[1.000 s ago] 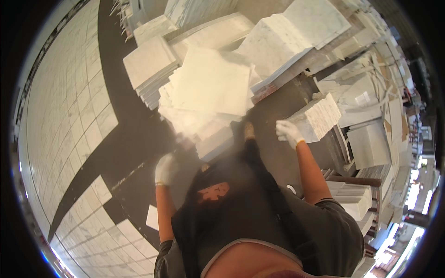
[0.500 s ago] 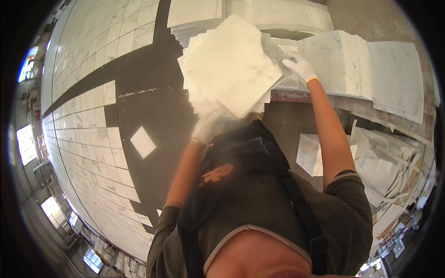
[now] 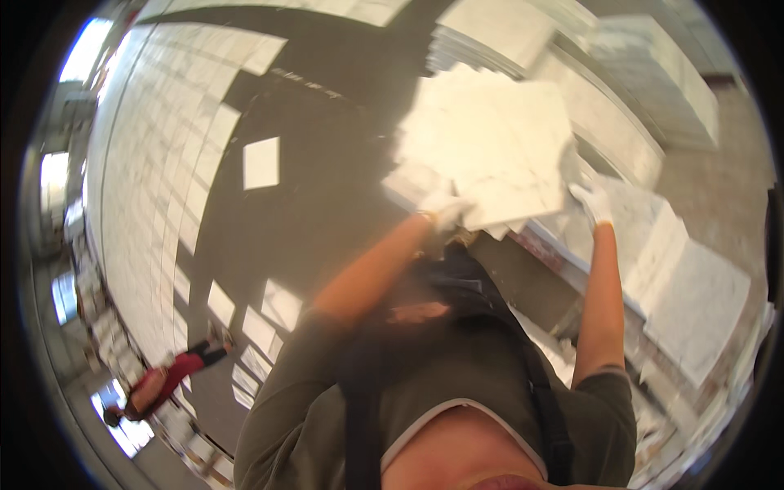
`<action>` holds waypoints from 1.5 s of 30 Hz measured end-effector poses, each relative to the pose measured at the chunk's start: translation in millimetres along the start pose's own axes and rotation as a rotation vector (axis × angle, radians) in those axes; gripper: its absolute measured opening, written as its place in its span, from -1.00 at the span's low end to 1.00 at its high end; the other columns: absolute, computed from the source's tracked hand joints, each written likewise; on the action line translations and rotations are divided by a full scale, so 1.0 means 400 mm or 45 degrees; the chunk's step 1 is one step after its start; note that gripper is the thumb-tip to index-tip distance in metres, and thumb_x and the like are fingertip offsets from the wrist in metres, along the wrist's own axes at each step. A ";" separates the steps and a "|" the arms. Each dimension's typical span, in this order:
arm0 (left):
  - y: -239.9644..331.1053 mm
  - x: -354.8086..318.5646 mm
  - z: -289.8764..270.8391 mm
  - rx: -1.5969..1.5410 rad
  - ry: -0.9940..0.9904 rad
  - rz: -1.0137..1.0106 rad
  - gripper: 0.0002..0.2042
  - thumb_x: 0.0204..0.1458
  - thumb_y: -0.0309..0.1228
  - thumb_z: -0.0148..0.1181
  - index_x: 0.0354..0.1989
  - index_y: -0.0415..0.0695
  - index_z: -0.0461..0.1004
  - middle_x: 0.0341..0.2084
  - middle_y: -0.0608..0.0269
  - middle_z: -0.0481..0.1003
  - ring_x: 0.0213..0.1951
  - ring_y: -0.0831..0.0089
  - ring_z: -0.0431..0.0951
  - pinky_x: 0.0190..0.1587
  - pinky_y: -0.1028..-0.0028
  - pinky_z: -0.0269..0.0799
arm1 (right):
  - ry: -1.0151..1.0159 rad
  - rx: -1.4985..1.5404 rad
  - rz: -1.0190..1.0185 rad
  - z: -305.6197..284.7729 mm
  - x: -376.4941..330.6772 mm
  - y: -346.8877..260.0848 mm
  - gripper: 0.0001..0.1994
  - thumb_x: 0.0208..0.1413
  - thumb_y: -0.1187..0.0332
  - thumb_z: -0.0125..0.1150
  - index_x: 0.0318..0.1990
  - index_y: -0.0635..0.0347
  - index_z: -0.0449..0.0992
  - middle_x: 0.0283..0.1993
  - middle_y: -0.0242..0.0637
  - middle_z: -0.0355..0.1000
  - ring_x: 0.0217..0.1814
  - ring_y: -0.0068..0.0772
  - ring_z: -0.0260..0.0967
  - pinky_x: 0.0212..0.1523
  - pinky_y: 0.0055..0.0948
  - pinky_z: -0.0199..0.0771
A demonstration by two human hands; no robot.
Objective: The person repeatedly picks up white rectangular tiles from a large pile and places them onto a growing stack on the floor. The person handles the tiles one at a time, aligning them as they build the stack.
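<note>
A pile of square white marble tiles (image 3: pixel 490 139) stands before me, its edges fanned at uneven angles. My left hand (image 3: pixel 445 210), in a white glove, is closed on the near left corner of the top tile, with the thumb over its face. At the right edge of that tile is my right hand (image 3: pixel 594 202), also gloved. Its fingers are stretched and somewhat apart. Whether its fingertips press the tile I cannot tell, as the edge there is shaded and blurred.
More stacked tiles (image 3: pixel 490 37) stand behind the pile, with upright rows of slabs (image 3: pixel 629 220) to the right. Across the dark floor, tiles are laid in a grid (image 3: pixel 155 131) at left, and one loose tile (image 3: pixel 261 163) lies apart. Another person (image 3: pixel 159 384) is at the far lower left.
The view has turned, so the pile now sits further right and looks rotated. My left hand has come up onto the top tile's near corner. Another person has come into view.
</note>
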State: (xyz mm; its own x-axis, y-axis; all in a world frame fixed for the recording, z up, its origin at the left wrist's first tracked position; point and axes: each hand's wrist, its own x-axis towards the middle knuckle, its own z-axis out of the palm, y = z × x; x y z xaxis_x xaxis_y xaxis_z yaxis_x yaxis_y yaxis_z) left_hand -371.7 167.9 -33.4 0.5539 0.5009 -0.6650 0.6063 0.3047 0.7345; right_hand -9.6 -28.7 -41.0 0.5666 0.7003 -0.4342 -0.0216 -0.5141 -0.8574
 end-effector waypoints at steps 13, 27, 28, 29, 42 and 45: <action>-0.085 0.101 -0.050 0.384 -0.032 0.421 -0.36 0.18 0.10 0.04 0.26 -0.15 0.47 0.12 0.00 0.55 0.09 0.10 0.59 0.09 0.26 0.51 | 0.328 -0.564 0.090 0.137 -0.115 -0.011 -0.47 0.12 0.08 0.38 -0.01 0.47 0.60 -0.14 -0.13 0.60 -0.11 -0.33 0.48 -0.03 -0.35 0.44; 0.010 -0.020 -0.109 0.077 0.248 0.126 -0.38 0.24 0.13 0.02 0.19 -0.15 0.53 -0.09 -0.03 0.62 -0.04 0.18 0.60 0.04 0.28 0.47 | -0.228 0.559 0.147 0.113 -0.044 -0.062 -0.44 0.29 0.16 0.26 0.36 0.22 0.37 0.25 -0.29 0.44 0.22 -0.31 0.42 0.16 -0.31 0.49; 0.026 -0.030 -0.113 0.152 0.343 0.241 -0.40 0.24 0.10 0.04 0.23 -0.13 0.49 -0.09 -0.02 0.61 -0.04 0.20 0.59 0.04 0.30 0.48 | -0.274 0.584 0.102 0.102 0.005 -0.076 -0.45 0.30 0.17 0.26 0.35 0.24 0.38 0.24 -0.27 0.45 0.22 -0.30 0.42 0.19 -0.30 0.48; 0.043 -0.041 -0.118 0.234 0.445 0.350 -0.41 0.24 0.07 0.06 0.27 -0.11 0.46 -0.09 -0.02 0.61 -0.04 0.21 0.59 0.04 0.32 0.48 | -0.230 0.590 0.129 0.108 0.051 -0.082 -0.46 0.30 0.18 0.27 0.34 0.27 0.39 0.23 -0.28 0.46 0.22 -0.32 0.42 0.20 -0.33 0.46; -0.338 -0.375 -0.396 0.080 0.136 -0.025 -0.40 0.23 0.08 0.13 0.21 -0.21 0.48 -0.11 0.14 0.60 -0.23 0.37 0.61 -0.26 0.32 0.57 | 0.177 0.078 -0.202 0.562 -0.287 -0.180 -0.66 0.20 0.14 0.25 -0.13 0.29 0.56 -0.30 -0.25 0.47 -0.20 -0.43 0.38 -0.11 -0.38 0.40; -0.509 -0.445 -0.446 0.043 0.141 0.012 -0.31 0.00 -0.07 0.40 0.28 -0.13 0.36 -0.16 -0.12 0.57 -0.19 -0.03 0.59 -0.16 0.15 0.53 | 0.070 0.069 -0.222 0.660 -0.333 -0.248 -0.66 0.21 0.15 0.24 -0.12 0.29 0.56 -0.29 -0.17 0.49 -0.19 -0.33 0.41 -0.07 -0.30 0.42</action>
State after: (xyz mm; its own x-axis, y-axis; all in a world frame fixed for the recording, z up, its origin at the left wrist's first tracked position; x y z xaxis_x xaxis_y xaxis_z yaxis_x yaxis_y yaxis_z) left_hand -695.6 161.0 -40.6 0.4944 0.5904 -0.6380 0.6216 0.2728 0.7343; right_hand -300.6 59.9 29.1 0.6096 0.7478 -0.2630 0.0376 -0.3586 -0.9327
